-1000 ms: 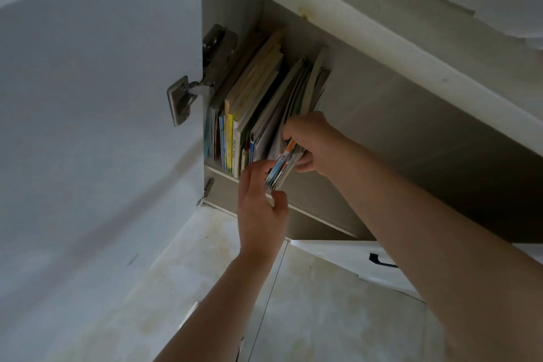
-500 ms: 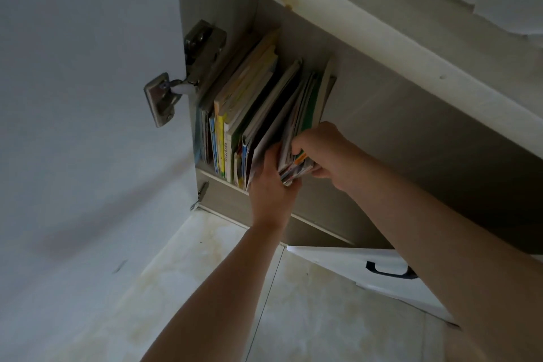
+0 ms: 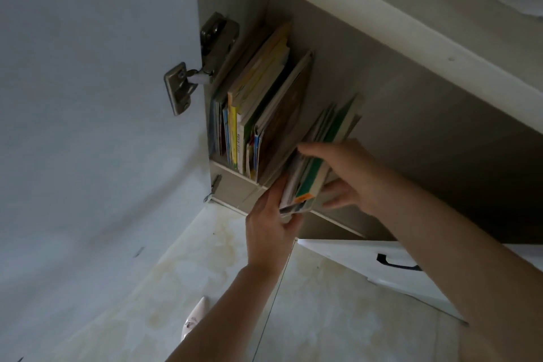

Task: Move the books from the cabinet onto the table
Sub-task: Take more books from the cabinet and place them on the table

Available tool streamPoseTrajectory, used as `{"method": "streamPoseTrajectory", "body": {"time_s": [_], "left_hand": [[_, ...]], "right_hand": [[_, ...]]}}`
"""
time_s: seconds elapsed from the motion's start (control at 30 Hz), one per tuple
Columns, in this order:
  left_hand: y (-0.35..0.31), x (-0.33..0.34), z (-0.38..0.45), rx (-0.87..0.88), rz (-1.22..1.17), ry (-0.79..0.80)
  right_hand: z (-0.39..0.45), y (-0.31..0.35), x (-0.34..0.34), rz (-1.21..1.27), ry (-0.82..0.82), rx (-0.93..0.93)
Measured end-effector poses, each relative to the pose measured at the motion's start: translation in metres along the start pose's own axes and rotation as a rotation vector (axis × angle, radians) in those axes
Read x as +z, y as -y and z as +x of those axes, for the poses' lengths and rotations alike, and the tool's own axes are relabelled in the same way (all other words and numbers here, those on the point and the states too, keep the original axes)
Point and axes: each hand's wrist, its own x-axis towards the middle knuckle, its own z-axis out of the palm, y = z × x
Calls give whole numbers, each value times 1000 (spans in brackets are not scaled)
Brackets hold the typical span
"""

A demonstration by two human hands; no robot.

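The cabinet (image 3: 367, 73) stands with its door (image 3: 88, 97) swung open on a metal hinge (image 3: 188, 82). Inside, at the left end of the compartment, a row of upright books (image 3: 252, 114) leans against the side wall. A thin bundle of books (image 3: 311, 173) — green cover outermost — is tilted forward, its lower end projecting past the cabinet's front edge. The left hand (image 3: 270, 223) grips the bundle from below and on its left face. The right hand (image 3: 346, 173) clasps it from the right, thumb across the top edge. A tiled floor (image 3: 323, 317) lies below.
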Motion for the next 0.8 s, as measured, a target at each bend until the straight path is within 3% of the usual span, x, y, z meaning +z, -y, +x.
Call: {"method": "streamPoseTrajectory", "body": {"time_s": [0.13, 0.3, 0.47, 0.53, 0.6, 0.67, 0.73, 0.8], "left_hand": [[0, 1, -4, -10, 34, 45], [-2, -3, -14, -21, 39, 67], [5, -15, -34, 110, 220, -186], [8, -18, -31, 123, 225, -215], [8, -18, -22, 46, 30, -149], [10, -15, -15, -34, -181, 16], [10, -5, -11, -62, -175, 205], [9, 8, -8, -15, -86, 237]], "right_hand": [[14, 5, -5, 8, -145, -53], [22, -1, -8, -13, -161, -78], [21, -10, -13, 11, -167, -74], [22, -13, -16, 28, -174, -75], [23, -18, -19, 33, -172, -75], [25, -20, -20, 35, -171, -67], [27, -22, -21, 13, -180, -73], [29, -22, -21, -8, -192, -95]]}}
